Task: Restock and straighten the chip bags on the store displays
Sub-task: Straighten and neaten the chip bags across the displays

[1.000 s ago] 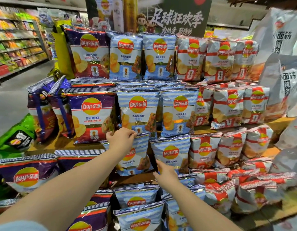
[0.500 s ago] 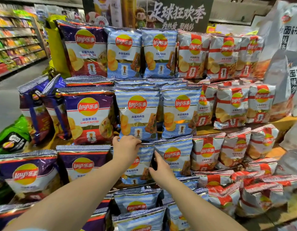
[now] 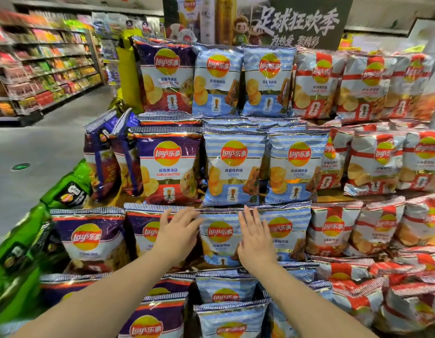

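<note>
A tiered display holds rows of chip bags: purple on the left, light blue in the middle, red and white on the right. On the third tier down, a light blue bag (image 3: 220, 236) stands upright between my hands. My left hand (image 3: 178, 231) lies flat with straight fingers against its left edge, partly over a purple bag (image 3: 145, 236). My right hand (image 3: 255, 236) is flat and spread on its right edge, beside another blue bag (image 3: 288, 234). Neither hand grips anything.
Green bags (image 3: 65, 189) lean at the display's left corner. A dark promotional sign (image 3: 294, 20) rises behind the top tier. An aisle floor (image 3: 36, 147) and stocked shelves (image 3: 43, 67) lie to the left. Lower tiers hold more blue (image 3: 226, 291) and red bags (image 3: 355, 298).
My left hand let go of the blue bag's top and opened flat. My right hand moved up beside it and spread out. The blue bag now stands straighter.
</note>
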A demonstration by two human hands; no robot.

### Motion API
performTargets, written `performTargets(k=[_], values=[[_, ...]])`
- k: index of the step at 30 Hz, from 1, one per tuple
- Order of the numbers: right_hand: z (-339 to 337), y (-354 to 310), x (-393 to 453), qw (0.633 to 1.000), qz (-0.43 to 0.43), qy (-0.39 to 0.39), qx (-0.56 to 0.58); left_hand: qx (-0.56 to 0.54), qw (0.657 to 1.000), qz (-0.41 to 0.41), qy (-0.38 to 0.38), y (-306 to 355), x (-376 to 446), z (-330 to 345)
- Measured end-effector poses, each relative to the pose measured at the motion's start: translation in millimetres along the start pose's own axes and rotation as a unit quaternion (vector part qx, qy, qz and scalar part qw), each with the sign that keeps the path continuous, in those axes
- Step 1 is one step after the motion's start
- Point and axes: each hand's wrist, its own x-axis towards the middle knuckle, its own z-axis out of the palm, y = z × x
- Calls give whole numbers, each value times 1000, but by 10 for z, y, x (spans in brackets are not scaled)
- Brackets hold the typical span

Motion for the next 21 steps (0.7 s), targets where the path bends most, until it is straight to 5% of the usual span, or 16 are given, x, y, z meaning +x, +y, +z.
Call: performTargets(k=[8, 21], values=[[-26, 235, 181, 996, -35, -75, -18, 114, 970, -39, -213, 46, 34, 28], [-168, 296, -228, 995, 5, -97, 25, 22, 972, -57, -225, 313, -184, -214]])
